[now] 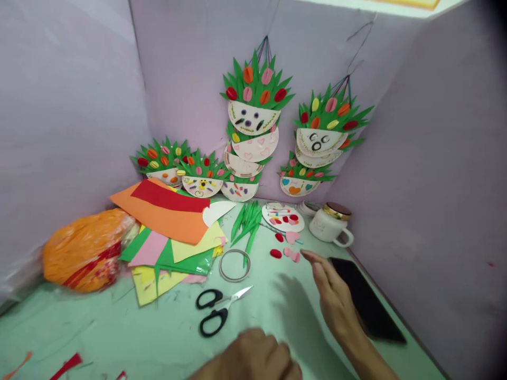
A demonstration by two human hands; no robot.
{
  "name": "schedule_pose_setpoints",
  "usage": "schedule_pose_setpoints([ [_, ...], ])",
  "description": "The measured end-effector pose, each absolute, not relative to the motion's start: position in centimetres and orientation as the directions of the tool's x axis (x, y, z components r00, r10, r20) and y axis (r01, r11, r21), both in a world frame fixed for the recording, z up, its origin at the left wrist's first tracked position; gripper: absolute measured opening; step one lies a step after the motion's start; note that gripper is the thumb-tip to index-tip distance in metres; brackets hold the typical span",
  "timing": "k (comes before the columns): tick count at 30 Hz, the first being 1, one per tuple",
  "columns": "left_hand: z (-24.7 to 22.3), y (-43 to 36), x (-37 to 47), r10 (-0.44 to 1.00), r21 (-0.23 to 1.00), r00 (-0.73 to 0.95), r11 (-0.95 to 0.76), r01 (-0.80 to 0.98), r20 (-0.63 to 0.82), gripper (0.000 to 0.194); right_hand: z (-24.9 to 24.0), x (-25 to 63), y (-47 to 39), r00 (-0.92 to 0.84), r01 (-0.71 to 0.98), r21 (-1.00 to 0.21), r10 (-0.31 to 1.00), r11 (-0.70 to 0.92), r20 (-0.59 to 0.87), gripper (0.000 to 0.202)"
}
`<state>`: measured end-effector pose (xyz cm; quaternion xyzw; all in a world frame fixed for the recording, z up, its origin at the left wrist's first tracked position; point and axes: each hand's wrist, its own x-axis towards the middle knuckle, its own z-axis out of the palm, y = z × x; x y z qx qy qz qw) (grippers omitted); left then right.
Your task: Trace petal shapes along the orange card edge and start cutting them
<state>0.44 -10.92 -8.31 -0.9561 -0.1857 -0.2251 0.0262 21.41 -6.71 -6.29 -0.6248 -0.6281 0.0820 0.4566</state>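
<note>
Right hand released, pink paper pieces at its ten o'clock, left hand curled, grasp indeterminable, scissors at its ten o'clock

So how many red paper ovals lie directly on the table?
2: front oval left of the pink pieces; rear oval just behind, toward the white plate. Left hand or right hand may hide more.

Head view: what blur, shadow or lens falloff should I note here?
Head view: the left hand is blurred and cut off by the bottom edge; head view: a soft shadow lies on the table beside the right hand; head view: scissors look sharper, while the upper right corner goes dark.
</note>
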Motion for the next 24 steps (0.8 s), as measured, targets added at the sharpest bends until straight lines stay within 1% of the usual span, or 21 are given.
schedule_pose_setpoints([
  [1, -6.7, -10.3, 0.1, 0.530, 0.053, 0.804, -0.842, 0.537, 0.269, 0.006, -7.1, 20.9, -7.7, 0.224, 0.666, -0.712, 0.850, 0.223, 0.476, 0.041],
  [2, -5.0, -9.7, -0.5, 0.740, 0.064, 0.671, -0.672, 0.738, 0.043, 0.013, -7.8, 20.7, -8.3, 0.254, 0.632, -0.739, 0.839, 0.232, 0.481, 0.040],
  [3, -3.4, -9.1, -1.1, 0.821, 0.045, 0.569, -0.568, 0.822, -0.032, 0.020, -8.4, 20.8, -8.7, 0.282, 0.608, -0.758, 0.828, 0.237, 0.485, 0.039],
  [5, -1.1, -8.2, -2.4, 0.884, 0.008, 0.455, -0.457, 0.889, -0.109, 0.024, -9.1, 21.2, -8.9, 0.319, 0.595, -0.770, 0.812, 0.231, 0.490, 0.038],
  [7, -0.1, -7.7, -3.1, 0.903, -0.023, 0.392, -0.402, 0.915, -0.176, 0.031, -9.3, 21.6, -8.8, 0.325, 0.586, -0.777, 0.812, 0.230, 0.485, 0.037],
  [9, -0.3, -7.6, -3.0, 0.899, -0.035, 0.376, -0.393, 0.919, -0.227, 0.036, -9.3, 21.4, -8.8, 0.300, 0.578, -0.778, 0.824, 0.245, 0.482, 0.036],
  [11, -1.0, -7.6, -2.5, 0.893, -0.041, 0.376, -0.398, 0.917, -0.249, 0.036, -9.2, 20.9, -9.0, 0.246, 0.576, -0.771, 0.841, 0.273, 0.481, 0.034],
  [16, -2.3, -7.1, -2.2, 0.885, -0.041, 0.409, -0.428, 0.903, -0.224, 0.028, -9.4, 19.9, -9.3, 0.145, 0.584, -0.739, 0.852, 0.337, 0.503, 0.031],
  [21, -1.7, -7.7, -2.9, 0.859, 0.025, 0.460, -0.467, 0.884, -0.225, 0.035, -9.5, 20.1, -9.1, 0.130, 0.599, -0.720, 0.845, 0.350, 0.519, 0.033],
  [24, -1.8, -8.7, -1.9, 0.858, 0.020, 0.464, -0.472, 0.882, -0.220, 0.033, -9.4, 20.0, -9.1, 0.112, 0.606, -0.710, 0.845, 0.359, 0.523, 0.033],
])
